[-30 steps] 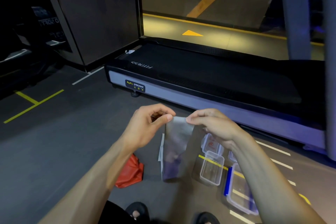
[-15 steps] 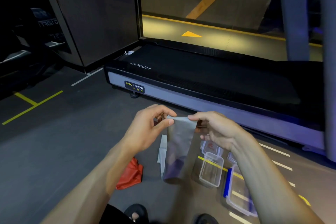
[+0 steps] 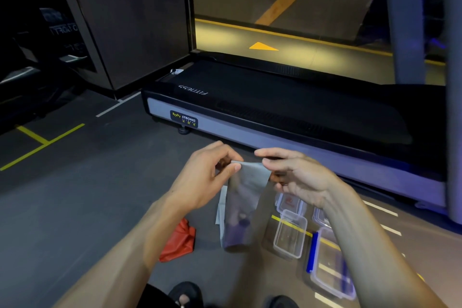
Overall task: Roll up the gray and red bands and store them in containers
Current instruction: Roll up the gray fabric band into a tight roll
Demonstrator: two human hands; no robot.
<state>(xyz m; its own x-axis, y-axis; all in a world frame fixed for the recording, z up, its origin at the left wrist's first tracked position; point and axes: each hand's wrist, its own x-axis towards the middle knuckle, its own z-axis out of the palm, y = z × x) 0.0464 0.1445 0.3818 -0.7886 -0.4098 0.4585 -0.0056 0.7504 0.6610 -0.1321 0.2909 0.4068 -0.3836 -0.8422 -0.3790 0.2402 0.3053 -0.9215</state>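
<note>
The gray band hangs in the air over the floor, held by its top edge. My left hand pinches the top left corner between thumb and fingers. My right hand pinches the top right corner, fingers curled over the edge. The band's lower end reaches the floor in loose folds. The red band lies crumpled on the floor below my left forearm. A small clear container stands open on the floor to the right of the gray band. A larger clear container with blue clips lies under my right forearm.
A treadmill runs across the floor just beyond my hands. Clear lids lie behind the small container. My sandalled feet show at the bottom edge. Yellow and white lines mark the dark floor.
Both hands have turned the top edge of the gray band slightly and drawn a little closer together. The band hangs narrower at the top than before.
</note>
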